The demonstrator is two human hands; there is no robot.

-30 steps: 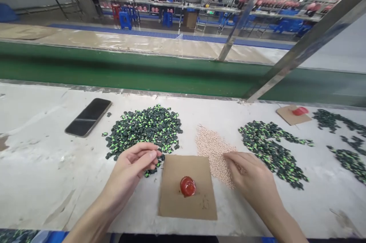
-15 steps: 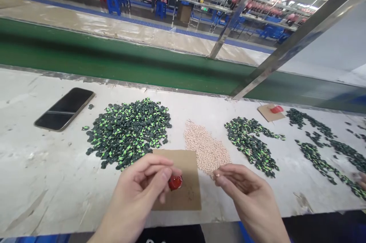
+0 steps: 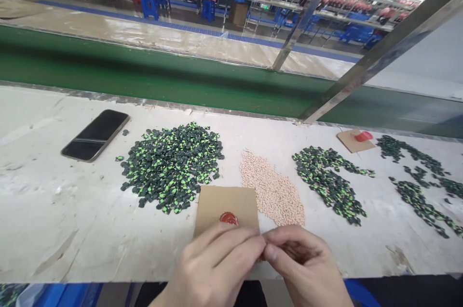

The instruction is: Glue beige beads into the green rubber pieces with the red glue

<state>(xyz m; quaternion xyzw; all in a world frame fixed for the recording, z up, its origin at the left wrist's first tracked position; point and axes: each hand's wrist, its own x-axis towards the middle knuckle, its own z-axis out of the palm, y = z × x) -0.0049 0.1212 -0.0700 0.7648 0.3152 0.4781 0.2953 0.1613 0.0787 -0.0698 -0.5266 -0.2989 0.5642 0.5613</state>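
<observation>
While the left hand (image 3: pixel 217 263) and right hand (image 3: pixel 304 268) pinch fingertips together, contents unclear, the cardboard (image 3: pixel 217 201) bears a red blob (image 3: pixel 228 218).

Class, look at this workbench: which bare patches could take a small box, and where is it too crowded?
Bare tabletop lies left of the big green-black pile, below the phone. A narrower bare strip runs behind the piles, along the green belt. Crowded: the centre, where beige pellets, cardboard and both hands meet, and the right side's scattered dark pieces.

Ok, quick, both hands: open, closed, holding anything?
Left hand: fingers pinched closed; contents cannot be told.
Right hand: fingers pinched closed against the left; contents cannot be told.
</observation>
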